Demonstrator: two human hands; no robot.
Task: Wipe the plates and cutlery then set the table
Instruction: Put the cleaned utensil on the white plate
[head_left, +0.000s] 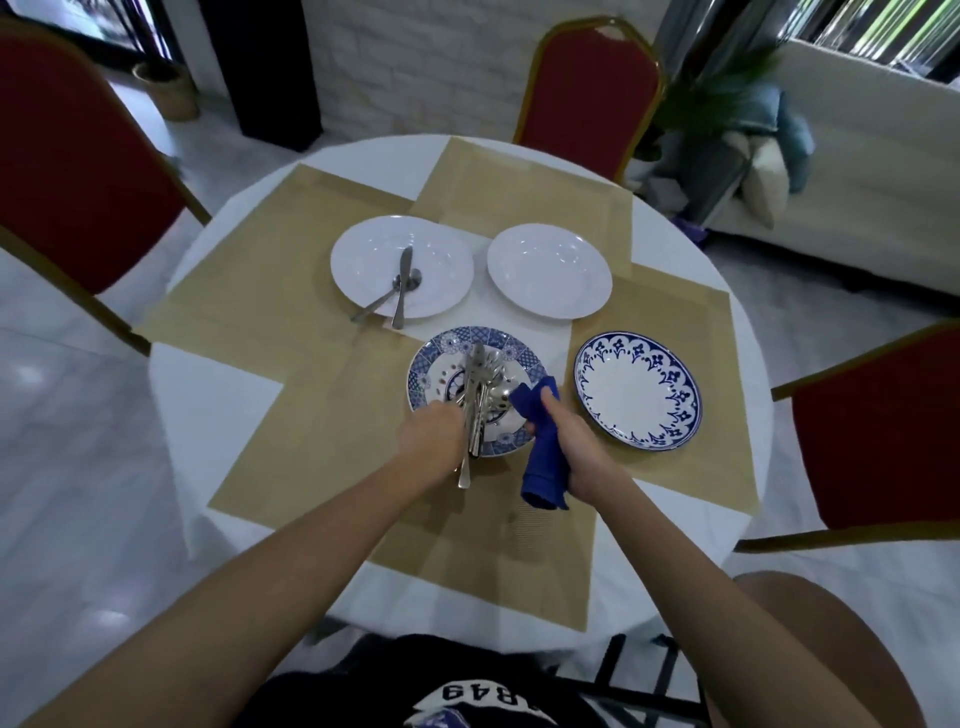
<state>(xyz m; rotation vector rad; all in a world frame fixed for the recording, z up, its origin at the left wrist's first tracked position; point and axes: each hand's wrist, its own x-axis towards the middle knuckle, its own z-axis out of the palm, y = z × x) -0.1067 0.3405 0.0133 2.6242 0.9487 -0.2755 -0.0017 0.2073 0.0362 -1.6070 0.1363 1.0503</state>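
A round table (208, 395) under a white cloth carried four tan placemats (291, 270) laid so that their corners overlapped toward the middle. The left hand (431, 436) was closed around a bundle of cutlery (475, 395), gripping the handles near their lower ends, with the tips fanned out over a patterned blue plate (431, 358) that sat on the near placemat; one handle end stuck out below the hand, past the plate's near rim. The right hand (571, 441) was clamped on a rolled blue cloth (545, 462), whose upper end touched the heads of the cutlery at the right edge of that plate, while its lower end hung below the fist over the placemat. Just right of the cloth lay a white plate with a blue border (638, 389), bare on its face. Farther from the person stood two plain white plates side by side and apart: the left white plate (363, 260) held a knife (402, 280) and a spoon (387, 299) crossed over each other, their handles reaching past the near rim onto the mat, and the right white plate (549, 270) held nothing. Red chairs with gold frames (587, 83) stood around the table, one at the far side, one at the left and one at the right. Whether every piece in the bundle was a spoon, fork or knife could not be told from the blur
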